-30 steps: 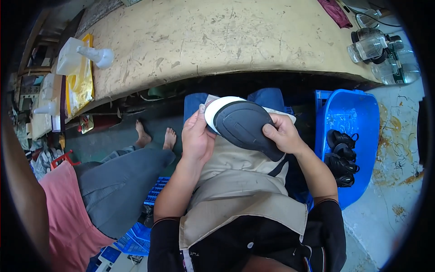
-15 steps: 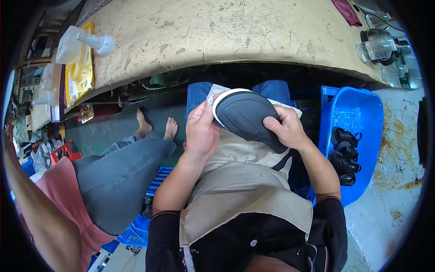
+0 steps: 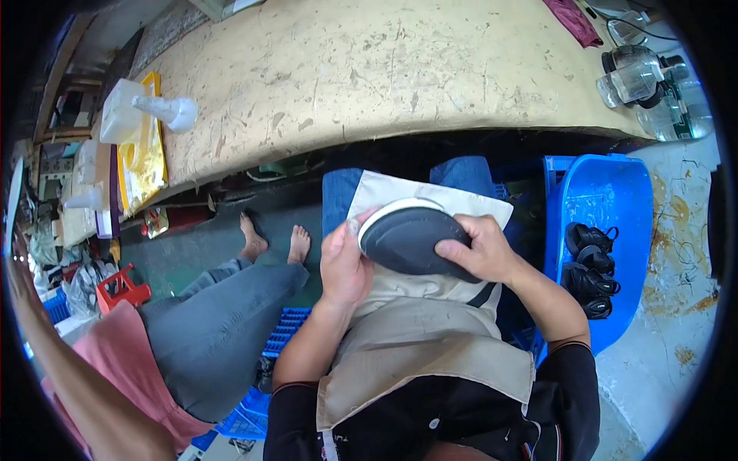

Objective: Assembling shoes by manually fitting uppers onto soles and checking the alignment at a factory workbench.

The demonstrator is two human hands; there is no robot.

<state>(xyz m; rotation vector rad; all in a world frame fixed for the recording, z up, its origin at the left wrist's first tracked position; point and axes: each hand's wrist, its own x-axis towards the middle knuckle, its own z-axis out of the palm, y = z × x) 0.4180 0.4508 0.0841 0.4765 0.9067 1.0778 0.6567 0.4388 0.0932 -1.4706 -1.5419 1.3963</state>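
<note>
Above my lap I hold a black shoe sole (image 3: pixel 415 242) with a white edge, its dark underside turned up toward me. My right hand (image 3: pixel 486 250) grips one end, thumb pressed on the black face and fingers underneath. At the other end, my left hand (image 3: pixel 344 261) is closed on the white-edged rim, its thumb upright beside it. Something whitish covers that thumb's tip. The fingers behind the sole are hidden. A beige apron (image 3: pixel 430 303) spreads over my lap below the sole.
A stained, cream-covered table (image 3: pixel 338 73) spans the front. White bottles (image 3: pixel 123 111) and a yellow tray (image 3: pixel 154 173) are at its left; clear bottles (image 3: pixel 634 81) at its right. A blue basin (image 3: pixel 634 223) holds black sandals (image 3: pixel 590 276). A co-worker's leg (image 3: pixel 223 315) is close on my left.
The sole has tipped to a flatter slant, showing more white rim along its far edge. Both hands keep their hold on it. The whole view has shifted slightly.
</note>
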